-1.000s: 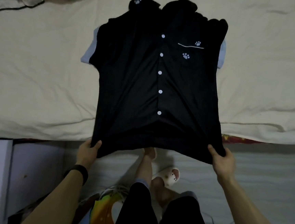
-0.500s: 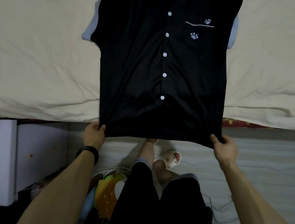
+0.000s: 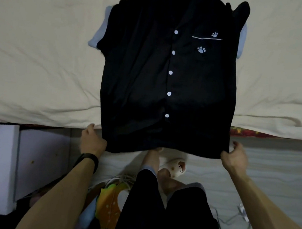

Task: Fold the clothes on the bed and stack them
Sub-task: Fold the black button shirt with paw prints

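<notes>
**Progress: one garment spread out, nothing stacked**

Black short-sleeved button-front shirt with pale blue cuffs and paw-print motifs (image 3: 140, 80) lay front-up on the cream bed sheet (image 3: 41, 59). Its collar pointed away from the person, and its hem hung just past the near edge of the bed. The left hand (image 3: 93, 140), with a dark band at the wrist, gripped the lower left corner of the hem. Its fingertips were hidden under the cloth, so I could not tell how they lay. The right hand (image 3: 235, 156) pinched the lower right corner with curled fingers, and the hem was drawn taut between the two hands.

The shirt looked smoothed and buttoned, with only the cuffs peeking out at either side. The body showed no fold. No folded pile showed on the bed, so by my reading the folding of this shirt and all the stacking were left to do.
</notes>
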Demonstrator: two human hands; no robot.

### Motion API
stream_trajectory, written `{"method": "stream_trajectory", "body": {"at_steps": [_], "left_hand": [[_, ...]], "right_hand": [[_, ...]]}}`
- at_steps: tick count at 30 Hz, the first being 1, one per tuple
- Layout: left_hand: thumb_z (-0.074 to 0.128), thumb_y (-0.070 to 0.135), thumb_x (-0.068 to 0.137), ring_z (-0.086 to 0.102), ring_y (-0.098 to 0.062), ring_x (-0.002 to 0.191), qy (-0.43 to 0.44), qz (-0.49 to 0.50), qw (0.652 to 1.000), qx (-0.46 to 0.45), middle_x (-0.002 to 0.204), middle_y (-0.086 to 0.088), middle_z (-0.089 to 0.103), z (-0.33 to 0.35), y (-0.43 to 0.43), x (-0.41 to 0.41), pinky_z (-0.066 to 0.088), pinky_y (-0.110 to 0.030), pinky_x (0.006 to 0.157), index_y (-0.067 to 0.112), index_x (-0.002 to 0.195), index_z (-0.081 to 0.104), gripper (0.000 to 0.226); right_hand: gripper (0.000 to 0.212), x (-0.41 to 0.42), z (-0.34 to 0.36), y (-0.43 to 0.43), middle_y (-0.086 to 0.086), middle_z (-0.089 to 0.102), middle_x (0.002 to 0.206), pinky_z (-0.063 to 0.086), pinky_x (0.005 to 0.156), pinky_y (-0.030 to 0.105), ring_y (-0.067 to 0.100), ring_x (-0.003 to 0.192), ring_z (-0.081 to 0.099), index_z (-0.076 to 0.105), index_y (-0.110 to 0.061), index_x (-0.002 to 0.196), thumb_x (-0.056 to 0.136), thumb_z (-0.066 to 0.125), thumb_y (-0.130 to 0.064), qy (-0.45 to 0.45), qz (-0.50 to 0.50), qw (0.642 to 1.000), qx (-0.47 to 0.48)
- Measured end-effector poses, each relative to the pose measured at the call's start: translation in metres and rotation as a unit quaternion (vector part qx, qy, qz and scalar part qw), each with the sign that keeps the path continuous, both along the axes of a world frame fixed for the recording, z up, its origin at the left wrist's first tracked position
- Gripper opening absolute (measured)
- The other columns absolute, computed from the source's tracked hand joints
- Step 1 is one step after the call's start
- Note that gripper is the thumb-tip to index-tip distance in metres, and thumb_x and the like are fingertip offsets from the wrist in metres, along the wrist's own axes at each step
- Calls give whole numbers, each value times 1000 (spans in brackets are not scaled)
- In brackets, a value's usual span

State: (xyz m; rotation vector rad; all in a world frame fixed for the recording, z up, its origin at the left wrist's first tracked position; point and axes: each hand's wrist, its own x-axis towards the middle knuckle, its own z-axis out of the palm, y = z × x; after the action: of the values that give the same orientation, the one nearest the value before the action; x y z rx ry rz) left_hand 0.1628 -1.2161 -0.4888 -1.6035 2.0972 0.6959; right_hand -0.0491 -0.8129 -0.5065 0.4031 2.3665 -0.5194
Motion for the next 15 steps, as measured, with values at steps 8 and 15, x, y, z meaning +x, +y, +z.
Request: {"method": "stream_trajectory", "body": {"at_steps": [8,15], "left_hand": [[59,31,93,24,-33,148,57,-285,954,-75,164,-12,19,-1,58,-116,24,-53,118,22,156,30,70],[34,59,99,-7,-27,156,115,-464,875,-79,169,1,-10,-25,47,-250,-1,-57,122,40,160,1,72]], "right_hand": [[54,-17,1,-87,20,39,155,34,114,54,42,141,34,52,-6,143,95,66,-26,181,194,964,-37],[62,-104,-12,-161,10,14,169,20,119,61,37,155,9,31,-35,158,101,48,-52,223,290,931,-4]]}}
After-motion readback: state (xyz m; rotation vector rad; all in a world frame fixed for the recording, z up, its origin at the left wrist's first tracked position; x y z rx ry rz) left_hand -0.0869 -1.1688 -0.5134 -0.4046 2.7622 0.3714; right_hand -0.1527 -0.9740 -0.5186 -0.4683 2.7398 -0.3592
